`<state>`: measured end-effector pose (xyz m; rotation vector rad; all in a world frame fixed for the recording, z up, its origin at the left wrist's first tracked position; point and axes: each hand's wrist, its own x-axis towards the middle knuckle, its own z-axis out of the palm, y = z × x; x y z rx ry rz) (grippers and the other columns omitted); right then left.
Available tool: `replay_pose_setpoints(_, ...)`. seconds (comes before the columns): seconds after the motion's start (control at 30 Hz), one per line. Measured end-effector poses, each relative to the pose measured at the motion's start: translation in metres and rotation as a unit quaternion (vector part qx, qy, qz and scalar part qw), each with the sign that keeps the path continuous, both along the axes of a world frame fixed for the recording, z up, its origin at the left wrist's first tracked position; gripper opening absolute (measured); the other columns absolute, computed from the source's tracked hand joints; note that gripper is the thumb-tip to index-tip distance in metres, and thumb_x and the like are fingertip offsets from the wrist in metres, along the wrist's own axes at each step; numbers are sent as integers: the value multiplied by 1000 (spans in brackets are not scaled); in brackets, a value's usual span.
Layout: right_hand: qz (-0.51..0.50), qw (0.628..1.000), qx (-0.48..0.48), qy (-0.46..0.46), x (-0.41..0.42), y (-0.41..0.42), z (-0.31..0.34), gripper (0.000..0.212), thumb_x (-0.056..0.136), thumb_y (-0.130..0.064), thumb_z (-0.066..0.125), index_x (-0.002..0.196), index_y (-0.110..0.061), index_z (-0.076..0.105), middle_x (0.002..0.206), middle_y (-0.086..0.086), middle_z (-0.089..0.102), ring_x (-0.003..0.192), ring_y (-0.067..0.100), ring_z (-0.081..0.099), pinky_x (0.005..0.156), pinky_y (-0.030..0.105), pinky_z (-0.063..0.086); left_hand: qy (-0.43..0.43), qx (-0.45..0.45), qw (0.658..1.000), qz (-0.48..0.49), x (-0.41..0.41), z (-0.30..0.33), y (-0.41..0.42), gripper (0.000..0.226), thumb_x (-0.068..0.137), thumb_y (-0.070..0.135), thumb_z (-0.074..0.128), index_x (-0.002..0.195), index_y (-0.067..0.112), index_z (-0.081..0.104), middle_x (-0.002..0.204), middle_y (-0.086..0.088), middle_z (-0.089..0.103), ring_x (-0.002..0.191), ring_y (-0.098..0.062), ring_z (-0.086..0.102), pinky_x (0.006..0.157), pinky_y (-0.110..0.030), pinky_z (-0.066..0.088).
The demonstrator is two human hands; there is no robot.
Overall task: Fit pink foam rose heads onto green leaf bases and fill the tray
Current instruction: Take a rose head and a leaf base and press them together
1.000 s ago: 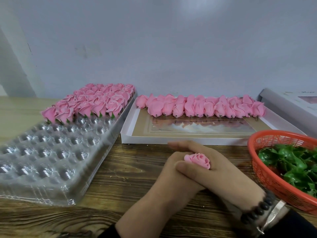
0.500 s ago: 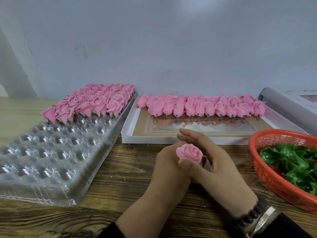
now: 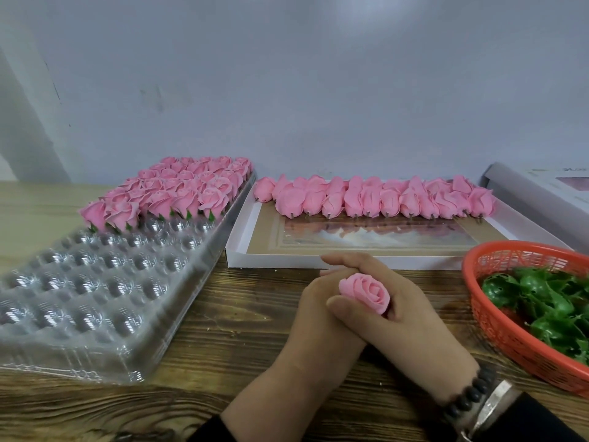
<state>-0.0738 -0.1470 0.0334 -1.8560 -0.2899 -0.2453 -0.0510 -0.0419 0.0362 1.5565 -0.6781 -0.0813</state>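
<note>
A pink foam rose head (image 3: pixel 366 290) sits between my two hands above the wooden table. My right hand (image 3: pixel 411 327) wraps around it, thumb pressed against its near side. My left hand (image 3: pixel 314 317) is tucked under and beside the rose, its fingers hidden behind the flower and my right hand. Whether a green leaf base is under the rose is hidden. The clear plastic tray (image 3: pixel 95 301) lies at left, its far rows filled with finished roses (image 3: pixel 178 193). Loose rose heads (image 3: pixel 376 199) line the white box (image 3: pixel 236 250). Green leaf bases (image 3: pixel 541 301) fill the orange basket (image 3: pixel 497 333).
A white box lid or paper roll (image 3: pixel 541 186) lies at the far right behind the basket. A pale wall stands close behind everything. I wear a dark bead bracelet and a metal bangle (image 3: pixel 478 397) on my right wrist.
The rose turned in my hands, from lying low between the fingers to facing up toward me. My hands shifted slightly away, then back together.
</note>
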Motion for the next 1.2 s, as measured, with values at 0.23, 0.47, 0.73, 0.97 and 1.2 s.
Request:
replay_pose_setpoints(0.23, -80, 994, -13, -71, 3, -7, -7, 45, 65, -52, 77, 106, -43, 59, 105, -21, 65, 101, 0, 58, 86, 10, 42, -27, 139, 979, 148, 23, -4, 14, 20, 77, 7, 71, 64, 19, 62, 62, 0, 61, 60, -9, 56, 60, -19, 47)
replay_pose_setpoints(0.47, -65, 977, -96, -177, 1, -1, -5, 33, 76, -37, 67, 108, -35, 64, 100, -14, 60, 93, 5, 58, 79, 7, 40, -81, 199, 968, 133, 24, -6, 18, 6, 81, 11, 68, 85, 8, 71, 76, -4, 70, 74, -14, 65, 69, -24, 52)
replay_pose_setpoints(0.73, -72, 980, -95, -162, 2, 2, -7, 24, 76, -25, 68, 99, -31, 70, 93, -14, 58, 89, 4, 59, 77, 8, 43, -73, 188, 974, 104, 20, -8, 13, 8, 82, 7, 67, 86, 13, 70, 78, 2, 68, 69, -2, 60, 63, -11, 45)
replay_pose_setpoints(0.97, -74, 984, -89, -133, 2, 3, -6, 24, 74, -14, 74, 84, -35, 66, 87, -14, 56, 83, 6, 59, 62, 10, 45, -12, 139, 986, 87, 18, -10, 10, 15, 79, 4, 68, 80, 18, 62, 72, 7, 63, 66, 3, 58, 60, -9, 44)
replay_pose_setpoints(1.2, -79, 992, -32, -90, 5, -3, -6, 27, 66, -7, 68, 83, -27, 64, 82, -8, 58, 78, 10, 58, 68, 15, 45, 4, 111, 992, 54, 18, -15, 12, 83, 66, -3, 75, 128, 38, 40, 106, 3, 66, 98, -11, 64, 92, -29, 50)
